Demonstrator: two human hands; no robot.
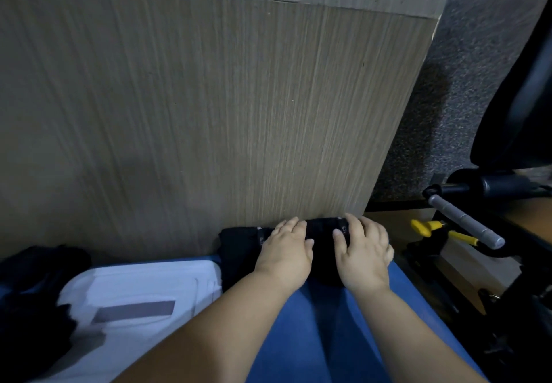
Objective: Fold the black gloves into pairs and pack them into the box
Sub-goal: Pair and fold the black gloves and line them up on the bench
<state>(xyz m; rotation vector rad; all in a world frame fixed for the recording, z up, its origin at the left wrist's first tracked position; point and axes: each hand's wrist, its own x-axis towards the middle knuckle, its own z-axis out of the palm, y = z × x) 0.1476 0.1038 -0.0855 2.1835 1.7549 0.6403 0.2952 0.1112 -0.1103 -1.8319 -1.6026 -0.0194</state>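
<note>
- Black gloves (324,233) lying on blue surface (322,323), butted against wood panel (209,113). L hand (286,251) + R hand (364,254) pressing flat on top, fingers extended, nothing clenched. Prob. flattening the fold.
- White box (134,287) sitting just beside gloves, L side; short transfer.
- Loose glove pile (35,278) lying far L, beyond box.
- Yellow tool (427,227) + metal bar (466,224) lying R, apart; panel blocking fwd room.

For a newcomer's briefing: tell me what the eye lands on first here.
The left hand and right hand press flat on a bundle of black gloves at the bottom centre, at the foot of a tall wood-grain panel. To their left a white box lies on a blue surface, with a dark fabric pile at the far left.
</note>
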